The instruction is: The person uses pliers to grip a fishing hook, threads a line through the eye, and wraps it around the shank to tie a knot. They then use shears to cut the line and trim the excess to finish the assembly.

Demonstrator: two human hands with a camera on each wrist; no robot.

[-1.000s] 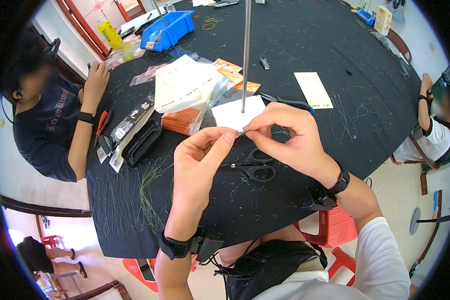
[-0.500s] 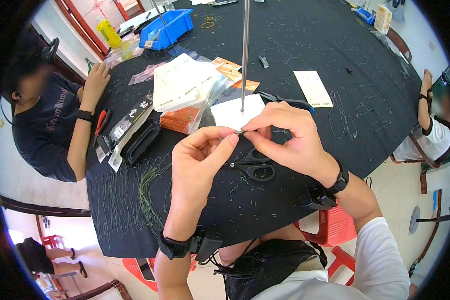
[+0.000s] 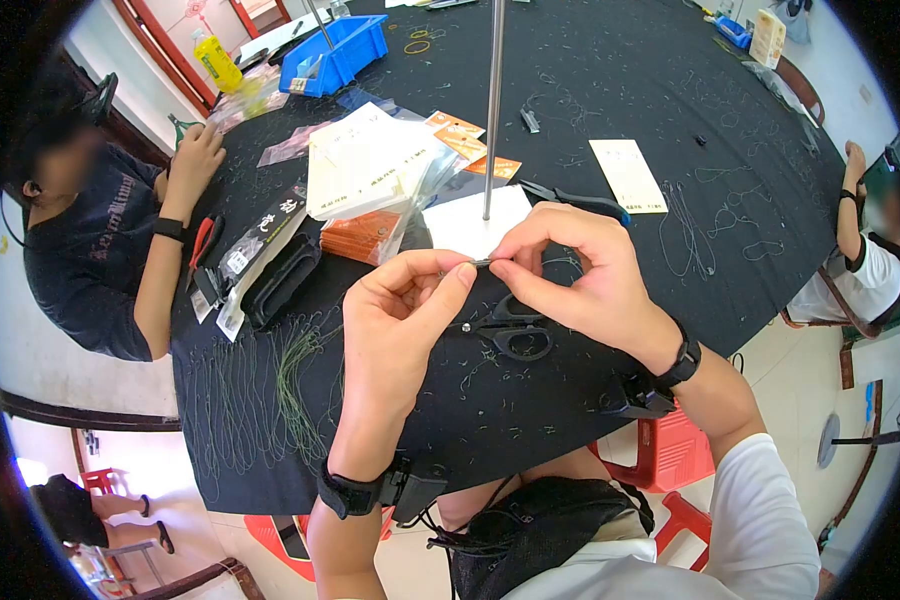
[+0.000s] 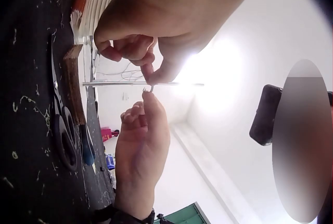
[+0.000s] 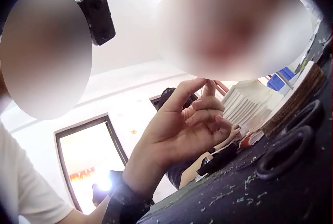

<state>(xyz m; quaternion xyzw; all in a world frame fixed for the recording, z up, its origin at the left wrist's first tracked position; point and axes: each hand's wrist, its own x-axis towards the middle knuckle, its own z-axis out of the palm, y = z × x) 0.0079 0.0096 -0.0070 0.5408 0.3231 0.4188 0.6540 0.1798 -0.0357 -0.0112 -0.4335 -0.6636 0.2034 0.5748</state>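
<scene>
We see the left hand and right hand each pinching a tiny slim piece that seems to run crosswise between their fingertips, neither hand nearer.

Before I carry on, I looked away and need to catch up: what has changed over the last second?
Only a little: something green now shows beside the dark-shirted person's hand, not clearly seen a second ago. Nothing was visibly taken up or let go: the left hand and right hand still pinch the small piece. Scissors, bin and rod stayed put.
</scene>
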